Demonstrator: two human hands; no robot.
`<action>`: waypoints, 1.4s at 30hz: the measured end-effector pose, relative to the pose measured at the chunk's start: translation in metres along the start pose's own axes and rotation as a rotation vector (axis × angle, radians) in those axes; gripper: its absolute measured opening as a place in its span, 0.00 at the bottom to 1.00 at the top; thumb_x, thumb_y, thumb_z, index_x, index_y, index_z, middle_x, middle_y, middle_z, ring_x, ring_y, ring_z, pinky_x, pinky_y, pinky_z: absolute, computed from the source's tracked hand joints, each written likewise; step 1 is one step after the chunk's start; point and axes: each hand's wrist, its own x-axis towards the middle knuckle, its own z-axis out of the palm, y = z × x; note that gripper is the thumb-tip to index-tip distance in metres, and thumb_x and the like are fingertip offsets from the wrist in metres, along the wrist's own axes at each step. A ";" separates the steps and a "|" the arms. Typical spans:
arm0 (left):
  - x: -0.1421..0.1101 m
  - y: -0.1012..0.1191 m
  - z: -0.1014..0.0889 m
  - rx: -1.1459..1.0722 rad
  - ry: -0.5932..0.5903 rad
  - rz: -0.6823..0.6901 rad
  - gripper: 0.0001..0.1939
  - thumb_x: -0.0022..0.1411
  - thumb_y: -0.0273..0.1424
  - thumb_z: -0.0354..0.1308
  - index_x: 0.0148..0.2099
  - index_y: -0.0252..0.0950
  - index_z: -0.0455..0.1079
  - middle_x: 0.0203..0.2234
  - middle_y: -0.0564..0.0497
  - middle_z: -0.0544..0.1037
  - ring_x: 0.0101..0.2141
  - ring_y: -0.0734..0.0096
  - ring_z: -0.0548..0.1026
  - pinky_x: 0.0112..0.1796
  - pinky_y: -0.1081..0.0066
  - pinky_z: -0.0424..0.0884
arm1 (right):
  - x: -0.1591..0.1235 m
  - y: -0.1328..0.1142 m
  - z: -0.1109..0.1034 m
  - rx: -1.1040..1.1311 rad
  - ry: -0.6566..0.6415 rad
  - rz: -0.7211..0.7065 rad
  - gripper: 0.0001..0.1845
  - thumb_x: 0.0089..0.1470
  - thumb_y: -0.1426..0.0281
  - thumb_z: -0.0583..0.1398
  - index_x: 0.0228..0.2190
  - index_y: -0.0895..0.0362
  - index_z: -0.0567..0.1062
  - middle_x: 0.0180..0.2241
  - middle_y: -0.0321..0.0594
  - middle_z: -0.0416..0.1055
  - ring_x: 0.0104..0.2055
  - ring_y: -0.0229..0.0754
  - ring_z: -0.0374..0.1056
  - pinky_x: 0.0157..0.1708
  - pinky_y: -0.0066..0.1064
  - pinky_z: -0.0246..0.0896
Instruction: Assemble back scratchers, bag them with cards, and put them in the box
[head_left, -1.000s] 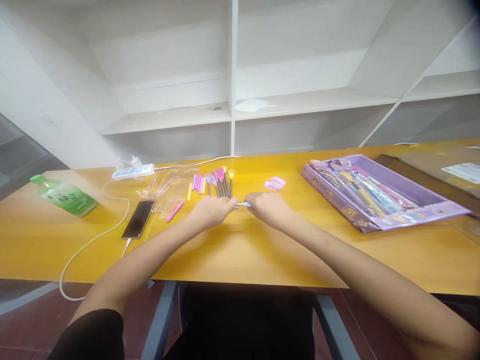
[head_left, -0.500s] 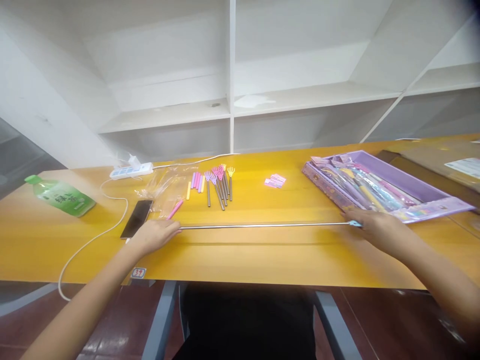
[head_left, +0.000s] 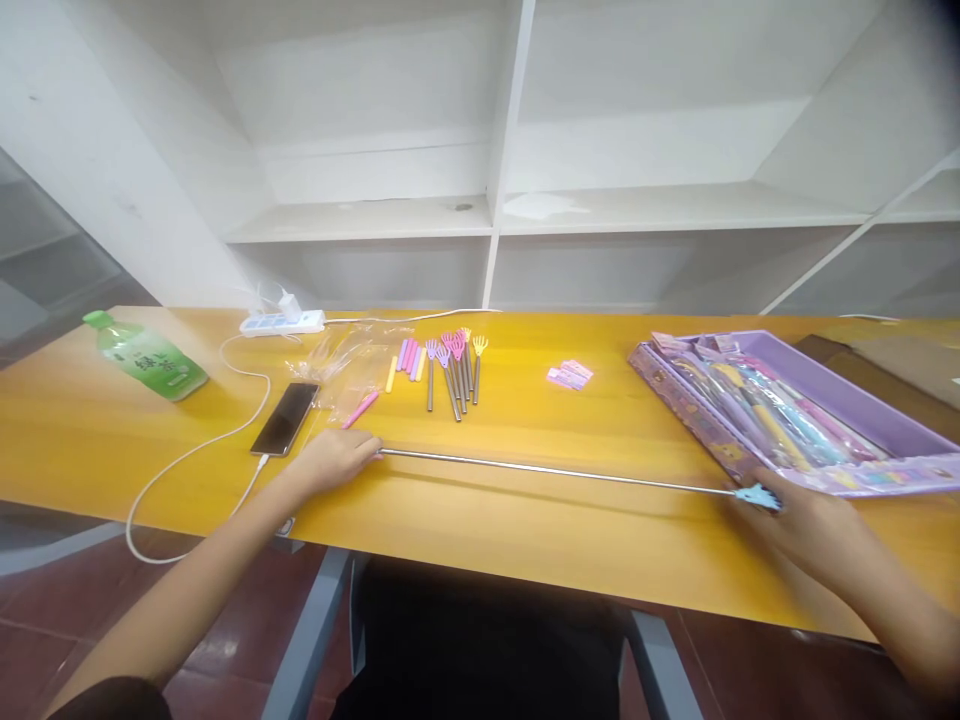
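Note:
An extended telescopic back scratcher [head_left: 555, 471] stretches across in front of me above the table, its thin metal rod sloping slightly down to the right. My left hand [head_left: 339, 458] is closed around the rod's left end. At the other end, my right hand [head_left: 806, 515] is at the light blue claw head, its fingers partly hidden and a little blurred. Several shorter back scratchers [head_left: 455, 375] with purple, pink and yellow claws lie collapsed on the table. Beside them are several coloured handle sleeves [head_left: 410, 358], and a pink sleeve [head_left: 361, 410] lies near my left hand.
A purple display box [head_left: 892, 385] with wrapped items sits at right, before a cardboard box [head_left: 862, 365]. Small pink cards [head_left: 570, 375] lie mid-table. Leftward are clear plastic bags [head_left: 341, 365], a phone [head_left: 285, 420] on a white cable, a power strip [head_left: 281, 322] and a green bottle [head_left: 146, 357].
The view has shifted and tilted. The scratcher's claw end has dropped lower with my right hand, and more of the blue claw shows. My left hand keeps its hold on the other end.

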 end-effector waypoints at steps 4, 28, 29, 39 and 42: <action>0.007 -0.014 -0.009 0.021 0.032 -0.046 0.14 0.77 0.33 0.48 0.42 0.39 0.74 0.28 0.50 0.78 0.28 0.70 0.74 0.29 0.74 0.67 | 0.022 -0.014 -0.010 0.127 -0.171 0.156 0.14 0.50 0.51 0.64 0.25 0.44 0.69 0.22 0.50 0.73 0.23 0.58 0.70 0.28 0.46 0.57; 0.089 0.129 0.031 -0.183 -0.209 0.020 0.19 0.81 0.42 0.43 0.45 0.38 0.71 0.33 0.48 0.80 0.32 0.64 0.79 0.33 0.69 0.72 | -0.028 -0.302 0.038 0.069 -0.220 -0.393 0.09 0.69 0.69 0.60 0.35 0.57 0.77 0.36 0.42 0.75 0.33 0.43 0.70 0.30 0.33 0.48; 0.090 0.133 0.031 -0.185 -0.222 0.024 0.19 0.81 0.40 0.43 0.46 0.37 0.71 0.33 0.48 0.80 0.33 0.63 0.79 0.34 0.68 0.72 | -0.028 -0.303 0.039 0.068 -0.218 -0.416 0.09 0.69 0.69 0.60 0.34 0.57 0.77 0.35 0.42 0.75 0.34 0.43 0.71 0.31 0.33 0.49; 0.107 0.160 0.014 -0.172 -0.420 -0.153 0.11 0.74 0.33 0.53 0.47 0.33 0.74 0.38 0.43 0.82 0.39 0.55 0.82 0.41 0.60 0.77 | -0.027 -0.314 0.045 0.047 -0.228 -0.466 0.09 0.65 0.73 0.63 0.31 0.58 0.79 0.31 0.42 0.78 0.32 0.43 0.72 0.31 0.35 0.47; 0.119 0.159 0.004 -0.168 -0.463 -0.196 0.14 0.75 0.34 0.51 0.45 0.33 0.77 0.36 0.41 0.84 0.36 0.52 0.83 0.38 0.60 0.77 | -0.022 -0.316 0.039 0.024 -0.250 -0.434 0.09 0.64 0.75 0.61 0.31 0.58 0.79 0.31 0.42 0.78 0.31 0.42 0.72 0.29 0.35 0.45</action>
